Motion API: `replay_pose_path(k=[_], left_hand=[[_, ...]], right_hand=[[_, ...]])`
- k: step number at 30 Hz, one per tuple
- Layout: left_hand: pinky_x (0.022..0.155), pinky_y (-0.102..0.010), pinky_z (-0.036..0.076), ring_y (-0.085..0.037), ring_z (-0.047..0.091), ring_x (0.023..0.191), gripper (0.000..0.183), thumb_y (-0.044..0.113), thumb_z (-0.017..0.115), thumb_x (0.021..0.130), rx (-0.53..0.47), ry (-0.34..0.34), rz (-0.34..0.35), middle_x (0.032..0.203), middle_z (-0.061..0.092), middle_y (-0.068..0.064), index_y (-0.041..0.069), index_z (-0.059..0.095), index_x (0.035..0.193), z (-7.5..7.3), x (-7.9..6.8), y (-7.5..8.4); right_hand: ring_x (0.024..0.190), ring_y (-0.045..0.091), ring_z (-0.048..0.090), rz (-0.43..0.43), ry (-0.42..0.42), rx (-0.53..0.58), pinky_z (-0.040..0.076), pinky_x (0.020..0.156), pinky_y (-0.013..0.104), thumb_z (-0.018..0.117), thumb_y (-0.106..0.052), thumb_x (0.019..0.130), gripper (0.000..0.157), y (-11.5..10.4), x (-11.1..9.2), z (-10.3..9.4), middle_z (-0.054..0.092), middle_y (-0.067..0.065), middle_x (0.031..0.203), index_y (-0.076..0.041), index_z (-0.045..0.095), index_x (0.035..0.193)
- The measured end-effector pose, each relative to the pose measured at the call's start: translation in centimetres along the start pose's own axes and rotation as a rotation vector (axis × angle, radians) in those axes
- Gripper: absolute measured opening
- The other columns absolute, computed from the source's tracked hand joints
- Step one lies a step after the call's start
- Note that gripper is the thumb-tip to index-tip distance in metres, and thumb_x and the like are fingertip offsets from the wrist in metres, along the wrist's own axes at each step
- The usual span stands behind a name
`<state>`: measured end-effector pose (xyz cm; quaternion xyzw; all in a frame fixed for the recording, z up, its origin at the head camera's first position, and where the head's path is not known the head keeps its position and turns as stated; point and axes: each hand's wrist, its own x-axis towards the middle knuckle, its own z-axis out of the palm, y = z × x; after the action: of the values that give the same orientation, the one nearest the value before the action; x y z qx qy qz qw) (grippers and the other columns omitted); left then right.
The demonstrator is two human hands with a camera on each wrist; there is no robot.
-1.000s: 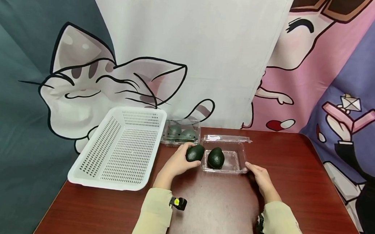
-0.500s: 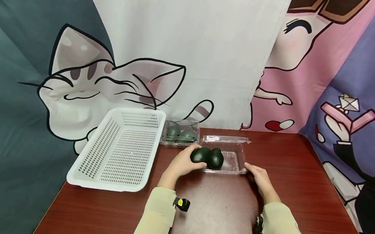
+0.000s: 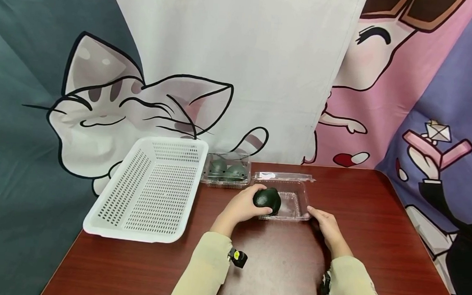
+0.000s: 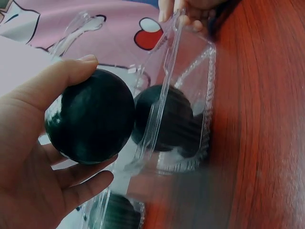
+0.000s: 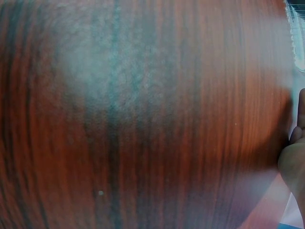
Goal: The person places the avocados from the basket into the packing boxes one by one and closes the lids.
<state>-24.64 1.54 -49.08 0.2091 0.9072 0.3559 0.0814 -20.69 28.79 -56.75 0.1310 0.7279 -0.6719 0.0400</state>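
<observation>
My left hand (image 3: 243, 206) grips a dark green avocado (image 4: 90, 117), thumb on one side and fingers round the other, over the left part of a clear plastic clamshell container (image 3: 303, 199). Inside that container lies a second avocado (image 4: 164, 117). In the head view the held one overlaps it and mostly hides it. At the container's front right corner, my right hand (image 3: 326, 221) pinches the rim between thumb and fingers. Only part of the right hand (image 5: 293, 160) shows at the right edge of the right wrist view.
Behind and left stands another clear container (image 3: 227, 170) with dark green fruit inside. A white perforated basket (image 3: 156, 197) sits further left. The open container's lid (image 3: 284, 176) lies back toward the printed curtain (image 3: 242, 52). All stand on a reddish-brown wooden table (image 3: 277, 264).
My left hand has carried its avocado rightward, from the container's left edge to over the avocado inside. The right hand stays at the container's corner.
</observation>
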Motion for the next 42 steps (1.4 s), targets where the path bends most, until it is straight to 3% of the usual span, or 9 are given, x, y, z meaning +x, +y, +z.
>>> replay_pose_path(k=[17,23,32,37,42], left_hand=[[0.079,-0.034,0.045,-0.019,0.052,0.1,0.065,0.049,0.073,0.073,0.037,-0.009,-0.035,0.111,0.06,-0.001,0.023,0.05,0.128,0.8,2.1,1.7],[0.078,-0.032,0.046,-0.019,0.054,0.1,0.067,0.052,0.07,0.074,0.028,-0.032,-0.037,0.115,0.059,-0.002,0.02,0.049,0.13,1.1,3.0,2.3],[0.078,-0.032,0.047,-0.019,0.058,0.097,0.069,0.056,0.068,0.074,0.014,-0.003,-0.085,0.115,0.06,-0.002,0.019,0.05,0.129,2.3,4.4,4.6],[0.083,-0.037,0.041,-0.025,0.053,0.101,0.069,0.063,0.065,0.073,0.15,0.047,-0.131,0.112,0.06,-0.002,0.023,0.05,0.126,4.2,4.9,5.5],[0.088,-0.037,0.034,-0.019,0.053,0.098,0.066,0.064,0.064,0.072,0.264,0.082,-0.112,0.104,0.061,0.002,0.022,0.05,0.121,5.7,5.2,5.5]], right_hand=[[0.077,0.005,0.055,-0.025,-0.01,0.028,0.043,0.075,0.022,0.06,-0.034,0.09,0.024,0.2,0.0,0.0,0.064,-0.011,0.071,-0.021,0.07,0.072],[0.077,0.006,0.055,-0.014,0.004,0.033,0.043,0.074,0.022,0.061,-0.033,0.089,0.023,0.2,0.0,0.1,0.063,-0.011,0.07,-0.023,0.07,0.071],[0.075,0.006,0.056,0.004,0.006,0.063,0.044,0.072,0.023,0.061,-0.032,0.09,0.023,-0.1,0.0,0.0,0.065,-0.01,0.07,-0.018,0.072,0.074],[0.078,0.006,0.056,0.002,0.003,0.041,0.044,0.074,0.023,0.061,-0.033,0.09,0.027,0.0,-0.1,0.0,0.065,-0.009,0.072,-0.014,0.073,0.076],[0.08,0.007,0.056,-0.012,0.009,0.019,0.044,0.075,0.024,0.062,-0.036,0.088,0.028,0.1,-0.1,0.1,0.065,-0.008,0.073,-0.014,0.073,0.075]])
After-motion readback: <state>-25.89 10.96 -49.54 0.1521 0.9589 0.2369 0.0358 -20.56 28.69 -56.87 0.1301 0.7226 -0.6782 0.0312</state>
